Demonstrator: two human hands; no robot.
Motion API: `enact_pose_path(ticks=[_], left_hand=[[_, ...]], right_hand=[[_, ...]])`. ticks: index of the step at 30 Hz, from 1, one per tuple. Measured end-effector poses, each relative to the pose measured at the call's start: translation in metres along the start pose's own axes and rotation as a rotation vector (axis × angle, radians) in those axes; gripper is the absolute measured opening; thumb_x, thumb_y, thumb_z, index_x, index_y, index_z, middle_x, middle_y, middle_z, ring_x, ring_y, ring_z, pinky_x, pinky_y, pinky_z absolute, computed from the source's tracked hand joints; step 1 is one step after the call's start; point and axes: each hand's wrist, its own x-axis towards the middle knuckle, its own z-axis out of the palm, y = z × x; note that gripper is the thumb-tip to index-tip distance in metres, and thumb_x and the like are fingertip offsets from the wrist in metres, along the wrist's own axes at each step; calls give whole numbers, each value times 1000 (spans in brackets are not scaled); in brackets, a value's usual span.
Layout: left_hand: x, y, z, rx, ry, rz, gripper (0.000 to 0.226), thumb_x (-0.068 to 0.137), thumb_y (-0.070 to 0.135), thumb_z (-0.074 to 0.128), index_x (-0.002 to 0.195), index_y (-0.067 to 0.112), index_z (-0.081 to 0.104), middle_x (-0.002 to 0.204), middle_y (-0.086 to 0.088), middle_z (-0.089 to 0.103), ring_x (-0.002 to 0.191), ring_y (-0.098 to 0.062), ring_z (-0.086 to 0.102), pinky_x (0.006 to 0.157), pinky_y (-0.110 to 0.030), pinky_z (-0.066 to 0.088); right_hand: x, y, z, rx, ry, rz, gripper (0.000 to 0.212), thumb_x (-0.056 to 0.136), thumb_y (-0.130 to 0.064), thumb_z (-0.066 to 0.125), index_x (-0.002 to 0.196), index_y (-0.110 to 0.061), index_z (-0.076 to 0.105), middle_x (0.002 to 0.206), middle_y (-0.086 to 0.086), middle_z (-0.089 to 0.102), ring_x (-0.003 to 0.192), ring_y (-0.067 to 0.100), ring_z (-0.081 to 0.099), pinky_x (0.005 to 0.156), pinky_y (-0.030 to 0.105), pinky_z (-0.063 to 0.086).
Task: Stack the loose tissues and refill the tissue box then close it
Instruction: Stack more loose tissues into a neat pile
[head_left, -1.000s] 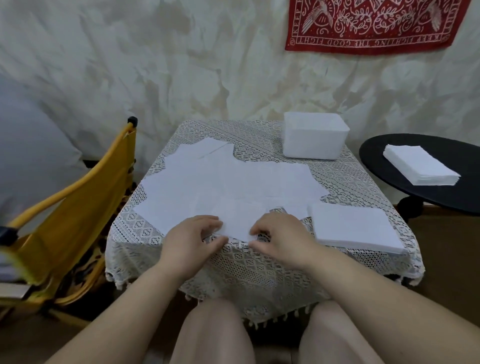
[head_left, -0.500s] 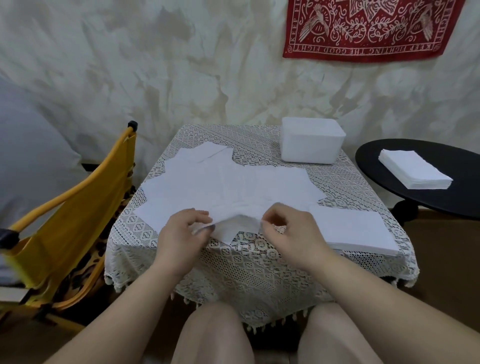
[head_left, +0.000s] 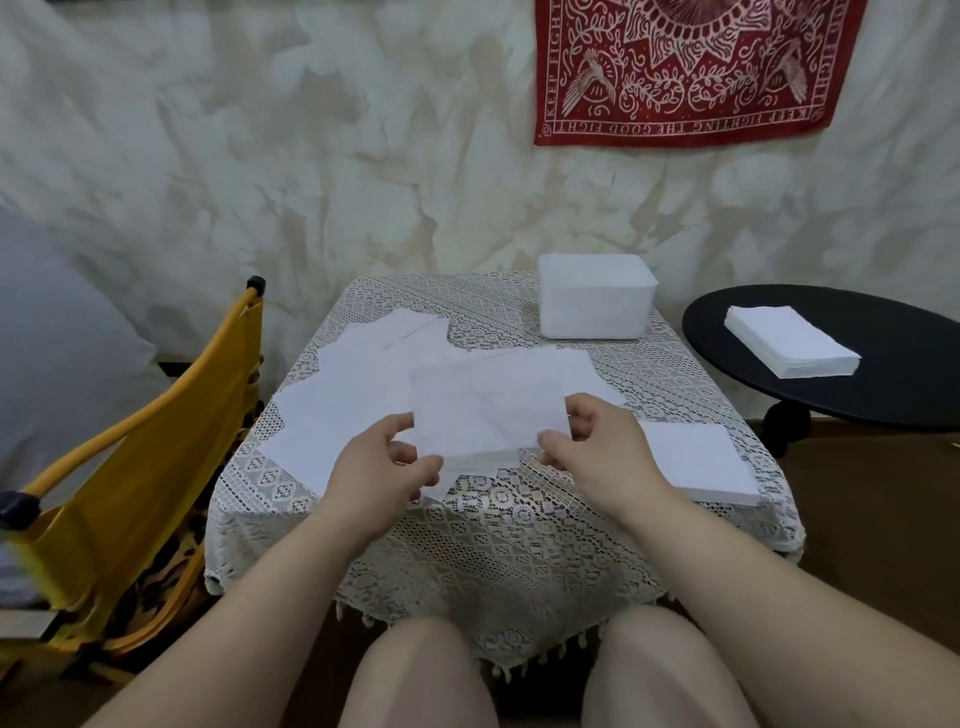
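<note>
Loose white tissues (head_left: 358, 395) lie spread over the lace-covered table (head_left: 519, 525). One tissue (head_left: 485, 405) is lifted off the table, held flat between both hands. My left hand (head_left: 382, 470) pinches its near left corner and my right hand (head_left: 597, 447) pinches its right edge. A neat stack of tissues (head_left: 696, 465) sits at the table's near right. The white tissue box (head_left: 596, 295) stands at the far right of the table, its top appearing full of tissues.
A black round side table (head_left: 893, 395) on the right carries another stack of white tissues (head_left: 792, 347). A yellow folding chair (head_left: 135, 467) stands close on the left. The wall with a red bandana is right behind the table. My knees are under the front edge.
Both hands pinched a tissue near the front edge and raised it off the table; it now hangs spread between them. The camera tilted slightly.
</note>
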Motion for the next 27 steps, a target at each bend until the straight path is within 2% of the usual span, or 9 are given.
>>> enact_pose_path(ticks=[2,4,8,11,14,17,20,23,27], left_hand=[[2,3,8,43,26,17,28,83,15,67,107,24,56,76,0,69,67,-9,66,69,-35,52],[6,9,20,12,35,25,18,83,14,68,100,16,63,77,-1,70,63,-2,65,66,-31,51],[12,31,57,-62,-43,54,4,85,18,67,86,15,69,71,0,70,63,-3,65,63,-27,48],[15,45,94,-73,-107,78,9,86,19,66,80,15,71,69,-1,69,59,-4,62,59,-25,45],[14,52,127,-53,-147,63,11,85,20,66,78,15,71,63,0,66,48,-5,53,48,-20,39],[10,52,147,-42,-160,39,13,85,21,67,77,12,71,60,0,62,38,-1,44,40,-18,34],[7,48,154,-26,-130,33,14,83,22,69,72,14,71,58,2,62,44,-5,48,47,-21,36],[7,46,154,-2,-113,21,14,81,23,71,71,13,70,58,1,62,48,-7,49,51,-21,36],[7,44,150,55,-112,11,23,83,23,68,63,12,68,54,1,60,42,-6,44,46,-19,35]], right_hand=[[-2,1,-10,-10,22,2,6,85,-7,59,84,-8,64,70,7,69,62,10,67,70,46,53],[-2,5,-24,-13,66,24,16,90,-12,56,81,0,60,67,11,65,61,12,66,63,45,51],[-2,16,-66,-92,161,39,26,93,-21,53,84,3,59,77,21,60,67,16,67,71,48,51],[-6,27,-102,-201,238,47,32,89,-22,58,65,-2,54,57,10,44,61,25,51,59,32,35],[-12,40,-131,-292,312,83,32,83,-26,63,78,6,60,65,20,49,61,17,42,57,30,30],[-19,50,-147,-325,333,135,27,84,-24,62,69,-2,62,59,10,51,57,14,43,54,29,31],[-22,59,-152,-299,313,154,27,87,-23,58,71,-2,63,63,15,56,58,14,45,55,29,33],[-21,66,-152,-263,327,169,17,84,-23,64,74,-11,69,68,2,64,66,14,55,61,27,41],[-18,70,-147,-258,301,195,11,84,-23,66,76,-16,68,70,-2,63,65,14,56,52,20,40]])
